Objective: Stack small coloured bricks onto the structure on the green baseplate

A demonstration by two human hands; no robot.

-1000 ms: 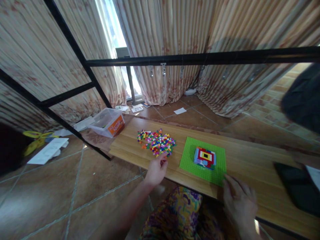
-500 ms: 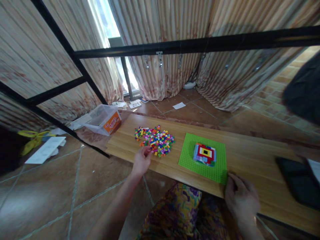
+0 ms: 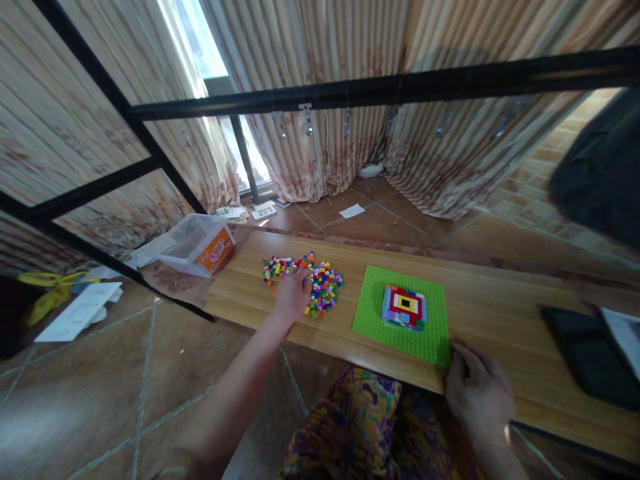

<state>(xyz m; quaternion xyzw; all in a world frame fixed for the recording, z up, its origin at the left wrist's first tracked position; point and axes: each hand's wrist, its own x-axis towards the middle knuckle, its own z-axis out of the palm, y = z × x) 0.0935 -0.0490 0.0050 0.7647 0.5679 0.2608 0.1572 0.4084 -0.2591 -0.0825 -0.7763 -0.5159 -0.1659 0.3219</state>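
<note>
My left hand point(image 3: 291, 297) reaches over a loose heap of small colourful toy bricks point(image 3: 324, 288). Its fingers are bent down and drawn together among them; whether a brick is between the fingertips is hidden. To the right lies a green studded baseplate point(image 3: 367, 309). On it sits a low brick build point(image 3: 404, 307), with red, white and yellow rings around a black centre and a light blue side. At the baseplate's near right corner, my right hand point(image 3: 479, 385) rests with curled fingers, thumb and forefinger gripping the edge.
A wooden bench top point(image 3: 500, 313) carries all this. A clear plastic box point(image 3: 197, 245) with an orange label stands at its left end. A dark flat tablet-like object point(image 3: 590, 357) lies at the right, beside white paper. A black metal rail point(image 3: 350, 93) crosses beyond the bench.
My left hand has moved from the near edge of the heap up and over its middle. The right hand stays at the baseplate's corner. The view has shifted slightly.
</note>
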